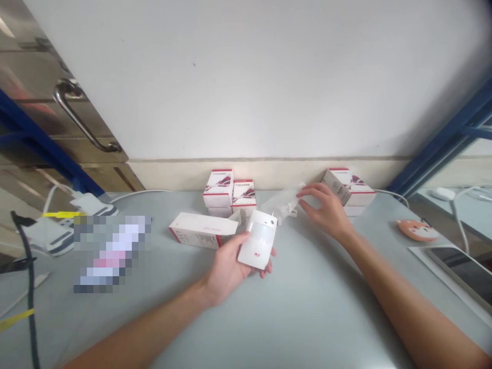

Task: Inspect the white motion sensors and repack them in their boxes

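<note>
Head cam is looking down at a grey table (307, 318). Nearest to us, our left hand (227, 267) is cupping a white plastic sensor unit (258, 240) from below. Our fingers are wrapping round its far side and our thumb is on the near left edge, so it's sitting just above the tabletop, about mid-view.

We're guessing it's light and rigid, basically a hollow shell. The smooth glossy faces could be a bit slippery. The frosted window on the front is looking like the bit we wouldn't want to press on, so the long side edges are seeming like the sane place to hold it.

Just behind it, an opened white-and-red box (202, 230) is lying on its side with the flap open. Further out, our right hand (326, 209) is lying flat and unclenched, fingertips touching a crinkly clear plastic bag (286, 201) rather than pinching it. That bag is looking limp and flimsy to us.

Back by the wall, more small boxes (229, 189) are sitting stacked, and another pair of boxes (351, 190) is sitting just beyond the right hand. Off to the right, an orange round thing (417, 229) and a tablet (461, 271) are lying on the table.
</note>
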Demonstrator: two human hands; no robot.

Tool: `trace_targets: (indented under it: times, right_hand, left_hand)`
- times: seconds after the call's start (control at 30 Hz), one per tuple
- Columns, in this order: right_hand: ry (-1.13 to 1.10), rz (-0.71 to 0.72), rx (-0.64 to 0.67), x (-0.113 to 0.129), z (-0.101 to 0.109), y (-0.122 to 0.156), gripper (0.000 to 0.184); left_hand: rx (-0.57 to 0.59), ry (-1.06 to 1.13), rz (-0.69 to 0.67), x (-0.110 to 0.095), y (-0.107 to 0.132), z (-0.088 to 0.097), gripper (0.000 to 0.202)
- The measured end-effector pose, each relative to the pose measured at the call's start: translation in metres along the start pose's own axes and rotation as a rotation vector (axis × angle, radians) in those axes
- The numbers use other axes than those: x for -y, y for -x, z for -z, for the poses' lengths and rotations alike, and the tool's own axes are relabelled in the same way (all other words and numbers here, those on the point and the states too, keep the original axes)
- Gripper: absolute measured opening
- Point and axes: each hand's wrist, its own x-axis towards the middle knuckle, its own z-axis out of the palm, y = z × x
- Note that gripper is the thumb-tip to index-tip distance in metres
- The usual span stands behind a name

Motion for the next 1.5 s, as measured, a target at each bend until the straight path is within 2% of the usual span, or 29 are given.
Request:
trace_targets:
  times: [0.1,0.23,0.43,0.63,0.87,1.0,1.13,1.23,1.37,1.5]
  right_hand:
    - [-0.018,0.057,-0.018,0.013,0.005,0.0,0.014]
    - [-0.04,0.104,-0.052,0.024,0.01,-0.001,0.014]
    - [-0.057,0.13,-0.058,0.03,0.011,0.001,0.012]
    - [-0.055,0.168,-0.03,0.037,0.011,0.003,0.011]
    - [-0.031,0.147,-0.019,0.039,0.011,0.004,0.013]
    - [0.007,0.157,0.017,0.038,0.01,0.006,0.015]
    - [-0.003,0.18,0.05,0.043,0.013,0.009,0.031]
    - [-0.082,0.218,0.086,0.058,0.015,0.013,0.043]
    - [-0.201,0.265,0.158,0.08,0.01,0.017,0.028]
    - [-0.277,0.21,0.164,0.088,0.004,0.019,0.019]
  left_hand:
    - [-0.016,0.032,-0.013,-0.002,0.0,-0.001,0.044]
    - [0.011,0.088,0.052,-0.004,0.0,-0.001,0.045]
    - [0.043,0.111,0.087,-0.003,0.002,-0.001,0.047]
    - [0.085,0.05,0.051,-0.001,0.003,-0.001,0.051]
    - [0.131,0.0,0.067,-0.003,0.004,0.0,0.056]
    - [0.1,-0.053,0.031,-0.002,0.004,0.0,0.06]
    - [0.06,-0.112,0.006,-0.003,0.004,-0.003,0.06]
    - [0.043,-0.136,-0.011,-0.004,0.006,-0.004,0.066]
    - [0.016,-0.161,-0.024,-0.005,0.008,-0.003,0.074]
    - [-0.007,-0.171,-0.031,-0.005,0.007,-0.001,0.074]
